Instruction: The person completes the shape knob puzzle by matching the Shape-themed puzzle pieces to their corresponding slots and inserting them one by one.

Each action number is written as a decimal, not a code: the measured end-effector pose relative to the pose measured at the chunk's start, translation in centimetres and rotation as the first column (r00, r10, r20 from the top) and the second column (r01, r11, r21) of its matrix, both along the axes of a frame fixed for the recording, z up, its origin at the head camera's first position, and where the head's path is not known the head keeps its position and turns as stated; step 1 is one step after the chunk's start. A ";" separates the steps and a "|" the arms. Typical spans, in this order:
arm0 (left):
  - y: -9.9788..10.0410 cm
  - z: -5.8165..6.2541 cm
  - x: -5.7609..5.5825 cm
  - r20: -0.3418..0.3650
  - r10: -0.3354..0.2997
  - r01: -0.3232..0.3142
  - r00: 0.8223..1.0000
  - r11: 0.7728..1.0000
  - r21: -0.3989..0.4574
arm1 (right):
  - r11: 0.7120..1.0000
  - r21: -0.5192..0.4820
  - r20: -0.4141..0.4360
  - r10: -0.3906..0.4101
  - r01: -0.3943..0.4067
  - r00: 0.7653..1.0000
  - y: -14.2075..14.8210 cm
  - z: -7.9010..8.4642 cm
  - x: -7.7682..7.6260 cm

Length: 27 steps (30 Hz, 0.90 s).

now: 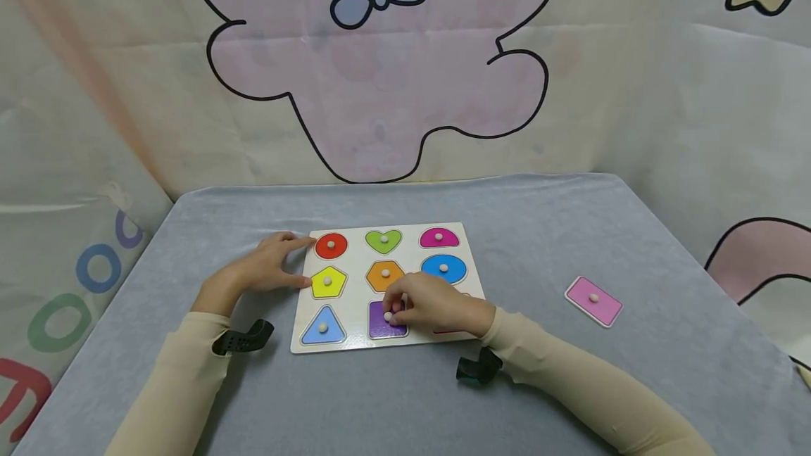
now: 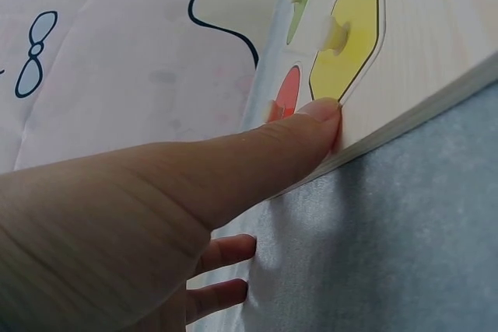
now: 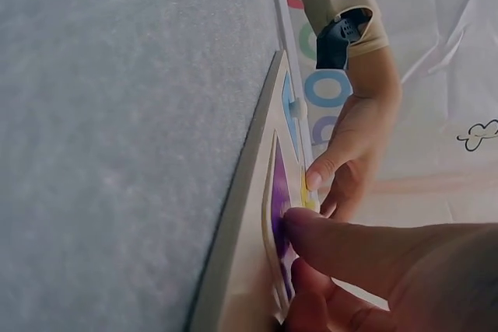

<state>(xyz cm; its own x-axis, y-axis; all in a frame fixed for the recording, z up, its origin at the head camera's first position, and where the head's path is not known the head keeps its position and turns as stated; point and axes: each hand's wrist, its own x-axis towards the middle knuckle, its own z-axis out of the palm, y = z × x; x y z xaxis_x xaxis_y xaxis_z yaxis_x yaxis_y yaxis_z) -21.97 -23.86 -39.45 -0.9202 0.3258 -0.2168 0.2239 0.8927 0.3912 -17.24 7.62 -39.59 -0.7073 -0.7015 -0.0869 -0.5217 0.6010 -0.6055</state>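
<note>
A white shape-puzzle board (image 1: pixel 357 343) lies on the table with knobbed shapes in it. In the head view my right hand (image 1: pixel 434 301) pinches the knob of the purple square (image 1: pixel 380 329) in the front row. The right wrist view shows the thumb against that purple square (image 3: pixel 278 180); whether it sits fully flush I cannot tell. My left hand (image 1: pixel 269 264) rests on the board's left edge, thumb beside the yellow pentagon (image 1: pixel 329 290) and forefinger beside the red circle (image 1: pixel 331 236). Its fingers are extended. The right hand covers the board's front right part.
A pink rectangle piece (image 1: pixel 602 308) with a knob lies on the grey tablecloth (image 1: pixel 532 245), right of the board. A blue triangle (image 1: pixel 323 317), orange hexagon (image 1: pixel 376 274), blue oval (image 1: pixel 437 261), green heart (image 1: pixel 384 246) and magenta half-circle (image 1: pixel 450 238) sit in the board.
</note>
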 end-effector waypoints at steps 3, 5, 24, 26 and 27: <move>0.0 0.0 -0.1 0.004 -0.003 0.003 1.000 1.000 0.003 | 1.000 0.021 -0.005 -0.014 0.014 1.000 -0.1 0.1 0.1; -0.1 0.1 -0.1 0.006 -0.003 0.003 1.000 1.000 0.006 | 0.999 0.030 -0.003 -0.020 0.020 1.000 -0.1 0.2 0.1; -0.5 0.4 0.3 0.005 -0.003 0.003 1.000 1.000 0.010 | 0.997 -0.053 0.017 -0.056 0.057 0.998 1.0 2.9 -0.8; -0.5 0.4 0.3 0.003 -0.008 0.008 1.000 1.000 0.014 | 0.995 -0.070 0.003 -0.071 0.071 0.998 1.6 3.3 -0.9; -0.4 0.4 0.3 0.002 -0.008 0.008 1.000 1.000 0.017 | 0.994 -0.078 0.001 -0.073 0.073 0.997 1.9 3.5 -1.0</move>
<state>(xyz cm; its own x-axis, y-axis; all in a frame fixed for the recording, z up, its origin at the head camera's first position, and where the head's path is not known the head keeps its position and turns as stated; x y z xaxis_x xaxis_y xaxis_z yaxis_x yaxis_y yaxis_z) -21.70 -24.26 -39.04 -0.9170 0.3371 -0.2132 0.2303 0.8839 0.4069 -18.20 9.51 -36.10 -0.7570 -0.6526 -0.0324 -0.4794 0.5884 -0.6511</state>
